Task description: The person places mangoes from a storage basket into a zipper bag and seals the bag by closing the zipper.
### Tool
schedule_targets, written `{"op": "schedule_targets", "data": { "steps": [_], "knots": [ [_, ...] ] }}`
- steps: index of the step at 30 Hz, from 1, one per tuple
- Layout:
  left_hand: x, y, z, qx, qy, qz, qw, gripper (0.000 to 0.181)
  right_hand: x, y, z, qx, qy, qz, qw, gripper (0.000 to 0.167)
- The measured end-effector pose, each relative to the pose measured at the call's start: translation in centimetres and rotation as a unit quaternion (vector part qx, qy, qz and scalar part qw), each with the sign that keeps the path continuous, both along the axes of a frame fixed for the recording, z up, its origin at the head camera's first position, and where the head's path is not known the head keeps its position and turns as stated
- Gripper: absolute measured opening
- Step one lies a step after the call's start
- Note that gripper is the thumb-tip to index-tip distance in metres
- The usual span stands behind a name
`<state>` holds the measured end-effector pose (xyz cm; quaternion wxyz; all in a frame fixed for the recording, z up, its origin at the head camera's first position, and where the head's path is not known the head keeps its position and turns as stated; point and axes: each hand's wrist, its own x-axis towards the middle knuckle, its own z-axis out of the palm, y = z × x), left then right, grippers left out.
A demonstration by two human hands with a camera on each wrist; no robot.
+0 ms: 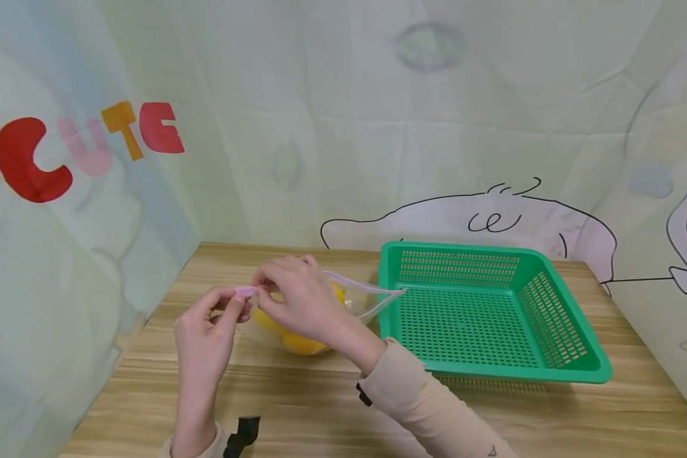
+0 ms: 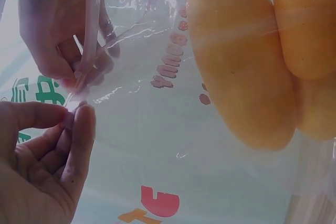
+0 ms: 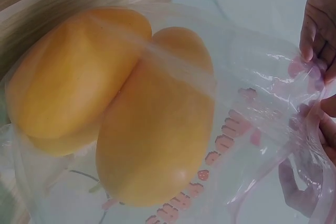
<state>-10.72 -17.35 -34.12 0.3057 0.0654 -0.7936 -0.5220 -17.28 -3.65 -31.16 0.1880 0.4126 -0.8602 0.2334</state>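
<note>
A clear plastic bag with a pink zip edge (image 1: pixel 355 284) holds several yellow-orange mango-like fruits (image 1: pixel 300 343), (image 2: pixel 239 66), (image 3: pixel 157 124). My left hand (image 1: pixel 208 331) (image 2: pixel 47 156) pinches one end of the pink edge between thumb and forefinger. Close beside it, my right hand (image 1: pixel 303 299) (image 2: pixel 58 24) pinches the same edge with its fingertips. To the right, the edge parts into two strips that meet at a far corner. In the head view, my right hand and forearm hide part of the bag and fruit.
A green plastic basket (image 1: pixel 572 318) with perforated walls stands on the wooden table (image 1: pixel 298 407), right of the bag. Its inside shows nothing in it. A printed cloth (image 1: pixel 343 159) with cartoon shapes and letters hangs behind and along the sides.
</note>
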Motion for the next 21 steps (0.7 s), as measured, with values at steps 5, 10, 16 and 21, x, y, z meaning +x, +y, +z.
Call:
{"op": "schedule_targets", "data": {
  "steps": [5,10,16,21],
  "knots": [
    [-0.01,-0.07,-0.06,0.005,0.005,-0.002,1.0000,0.013,-0.03,0.14,-0.03,-0.003,-0.001,0.002,1.0000,0.007],
    [-0.01,-0.11,-0.06,0.004,0.006,0.001,1.0000,0.012,-0.01,0.21,-0.02,-0.003,0.001,0.002,1.0000,0.007],
    [0.00,-0.15,-0.07,0.003,0.004,0.003,1.0000,0.012,0.01,0.33,0.06,-0.002,0.002,-0.001,1.0000,0.007],
    [0.03,-0.18,-0.10,0.001,0.001,0.002,1.0000,0.013,0.03,0.46,0.05,-0.009,-0.004,0.001,0.9999,0.006]
  ]
}}
